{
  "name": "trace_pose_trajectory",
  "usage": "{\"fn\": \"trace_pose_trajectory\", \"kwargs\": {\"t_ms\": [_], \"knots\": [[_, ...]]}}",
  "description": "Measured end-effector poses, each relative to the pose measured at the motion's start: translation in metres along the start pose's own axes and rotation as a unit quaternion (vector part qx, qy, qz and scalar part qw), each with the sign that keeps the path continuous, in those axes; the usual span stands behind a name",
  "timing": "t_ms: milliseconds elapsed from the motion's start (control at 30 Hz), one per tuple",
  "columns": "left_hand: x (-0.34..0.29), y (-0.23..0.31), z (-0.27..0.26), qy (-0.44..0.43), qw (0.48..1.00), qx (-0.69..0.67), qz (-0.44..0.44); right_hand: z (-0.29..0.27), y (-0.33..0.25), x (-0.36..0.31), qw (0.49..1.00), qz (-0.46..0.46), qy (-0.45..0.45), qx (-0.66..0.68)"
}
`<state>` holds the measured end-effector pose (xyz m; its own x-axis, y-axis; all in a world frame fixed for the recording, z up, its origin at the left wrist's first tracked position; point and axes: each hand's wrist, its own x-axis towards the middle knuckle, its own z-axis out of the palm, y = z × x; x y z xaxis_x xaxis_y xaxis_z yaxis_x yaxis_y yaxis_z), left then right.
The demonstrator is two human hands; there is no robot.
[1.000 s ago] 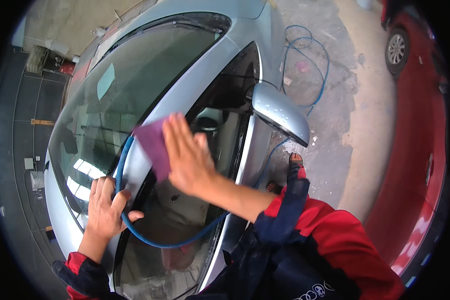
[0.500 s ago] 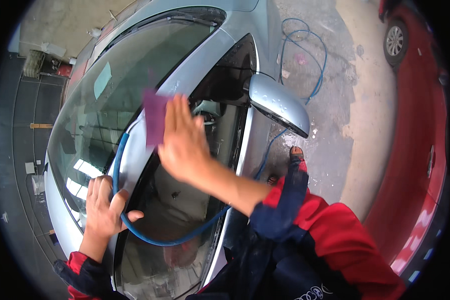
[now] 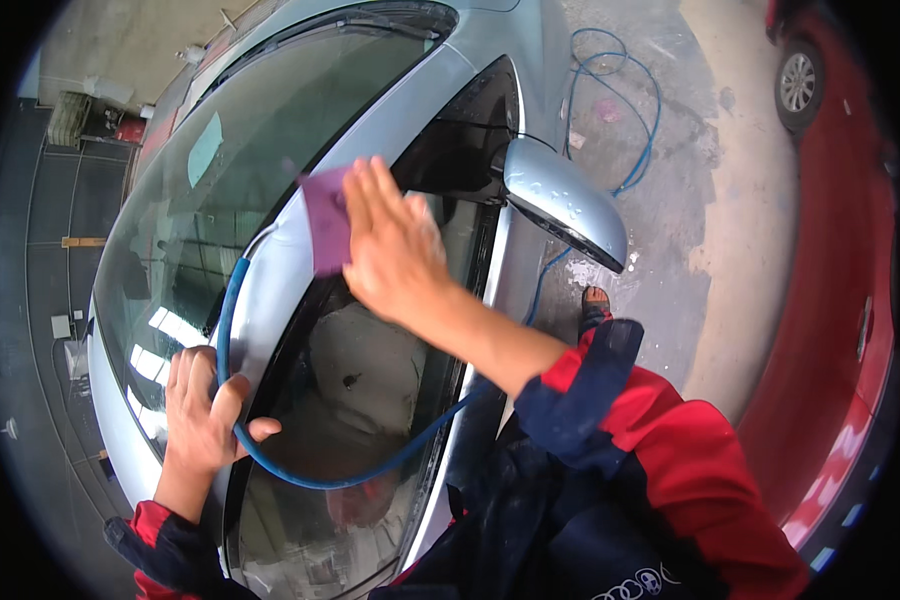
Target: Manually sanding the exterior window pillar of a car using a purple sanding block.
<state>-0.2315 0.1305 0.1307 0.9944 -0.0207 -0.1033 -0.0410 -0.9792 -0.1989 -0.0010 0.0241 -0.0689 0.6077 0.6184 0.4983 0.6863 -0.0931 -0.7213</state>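
Observation:
My right hand (image 3: 398, 250) presses a purple sheet of sandpaper (image 3: 328, 222) flat on the silver-blue car's roof pillar (image 3: 280, 275), between windshield and side window. Its fingers lie together over the sheet's right part, and the palm is slightly blurred. Lower left, my left hand (image 3: 202, 410) rests at the pillar, gripping a blue hose (image 3: 315, 482) between thumb and fingers. From the hose's end, a thin stream of water (image 3: 261, 238) runs onto the pillar just beside the sheet. The hose loops across the side window (image 3: 355, 400) and passes under my right forearm.
The side mirror (image 3: 562, 200), beaded with drops, juts out right of my right hand. More blue hose (image 3: 653, 130) lies coiled on the wet floor (image 3: 675, 250). A red car (image 3: 820, 300) stands at the right. The windshield (image 3: 220, 190) spreads out on the left.
My right hand and the sandpaper have slid a little farther up the pillar and to the right. My left hand keeps its grip on the hose in nearly the same place.

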Motion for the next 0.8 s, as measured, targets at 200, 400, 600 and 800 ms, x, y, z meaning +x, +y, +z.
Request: {"fn": "trace_pose_trajectory", "kwargs": {"t_ms": [200,400,600,800], "knots": [[0.0,-0.001,0.002,-0.003,1.0,-0.012,0.001,-0.002,-0.045,-0.032,0.999,0.003,-0.054,0.004],[0.004,-0.002,0.003,0.017,1.0,-0.005,0.006,0.001,-0.039,-0.005,0.998,0.048,-0.039,-0.007],[0.002,-0.001,-0.001,0.007,1.0,-0.005,0.0,0.005,-0.021,0.005,0.999,0.033,-0.003,0.015],[-0.001,-0.002,0.004,0.01,1.0,-0.015,0.006,0.003,-0.067,-0.036,0.996,0.002,-0.072,0.046]]}}
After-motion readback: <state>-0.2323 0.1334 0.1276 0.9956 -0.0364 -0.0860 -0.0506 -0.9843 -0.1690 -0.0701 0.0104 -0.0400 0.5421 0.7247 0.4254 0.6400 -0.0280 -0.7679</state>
